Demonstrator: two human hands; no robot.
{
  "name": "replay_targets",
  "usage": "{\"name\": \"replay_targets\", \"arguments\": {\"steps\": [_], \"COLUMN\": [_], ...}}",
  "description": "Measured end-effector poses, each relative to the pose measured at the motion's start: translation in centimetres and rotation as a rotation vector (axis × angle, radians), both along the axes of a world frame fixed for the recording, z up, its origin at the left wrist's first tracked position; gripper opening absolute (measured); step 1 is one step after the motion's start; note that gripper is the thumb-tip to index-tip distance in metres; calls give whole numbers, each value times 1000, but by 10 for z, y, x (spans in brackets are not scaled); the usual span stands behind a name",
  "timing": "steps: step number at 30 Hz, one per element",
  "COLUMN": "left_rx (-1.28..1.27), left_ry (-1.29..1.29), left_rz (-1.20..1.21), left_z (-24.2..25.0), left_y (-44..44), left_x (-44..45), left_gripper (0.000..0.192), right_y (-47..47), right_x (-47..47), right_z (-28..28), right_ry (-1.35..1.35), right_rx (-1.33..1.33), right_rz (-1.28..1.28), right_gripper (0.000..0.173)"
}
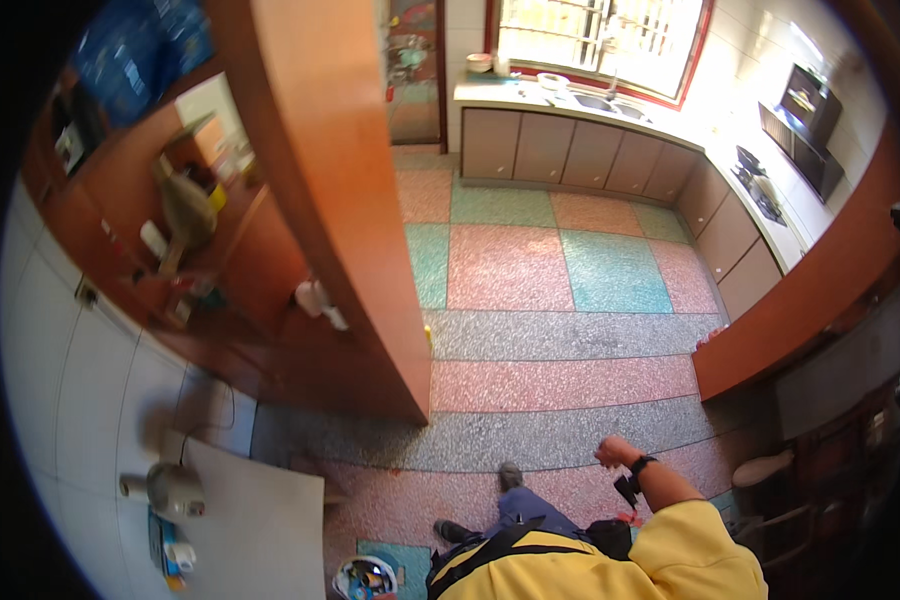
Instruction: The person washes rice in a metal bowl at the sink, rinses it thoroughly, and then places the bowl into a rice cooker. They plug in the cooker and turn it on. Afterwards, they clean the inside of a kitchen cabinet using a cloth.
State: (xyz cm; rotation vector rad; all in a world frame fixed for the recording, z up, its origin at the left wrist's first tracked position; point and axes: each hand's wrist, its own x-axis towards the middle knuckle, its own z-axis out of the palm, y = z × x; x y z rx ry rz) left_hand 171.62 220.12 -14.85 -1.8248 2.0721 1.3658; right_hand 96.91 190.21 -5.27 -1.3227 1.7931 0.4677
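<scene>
My right hand (616, 452) is in front of me over the terrazzo floor, fingers curled, with no object visible in it. A black band (643, 465) circles that wrist, and a small black item (626, 491) hangs beside it. At the bottom edge, only a sliver of my left hand (385, 596) shows, next to a round white-rimmed container (337, 583) packed with small items, some of them blue. Whether the left hand grips its rim is hidden. A black strap (495, 544) crosses my yellow top.
A table (262, 517) with a kettle-like appliance (174, 491) and a paper roll (181, 555) is at left. A wooden partition (375, 300) with shelves stands ahead left. Beyond the opening are kitchen cabinets (540, 146), a sink (594, 103) and a stove (761, 191). Dark chairs (780, 525) are right.
</scene>
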Motion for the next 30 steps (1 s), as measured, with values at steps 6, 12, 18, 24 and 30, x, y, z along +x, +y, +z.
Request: {"name": "replay_targets", "arguments": {"steps": [6, 12, 18, 24, 30], "left_rx": [450, 354, 384, 426, 53], "left_ry": [339, 289, 202, 171, -21], "left_rz": [965, 822, 652, 514, -214], "left_z": [32, 65, 68, 66, 65], "left_y": [-158, -303, -410, -496, -560], "left_x": [-59, -195, -332, -396, -450], "left_gripper": [31, 34, 34, 32, 23], "right_y": [98, 111, 99, 84, 51], "right_x": [-87, -187, -292, -342, -367], "right_z": [-29, -53, -66, -72, -51], "right_ry": [-127, -355, -322, -250, -320], "right_rx": [104, 141, -11, -56, 6], "right_rz": [-466, -537, -843, -963, -1099], "right_gripper": [36, 37, 30, 30, 32]}}
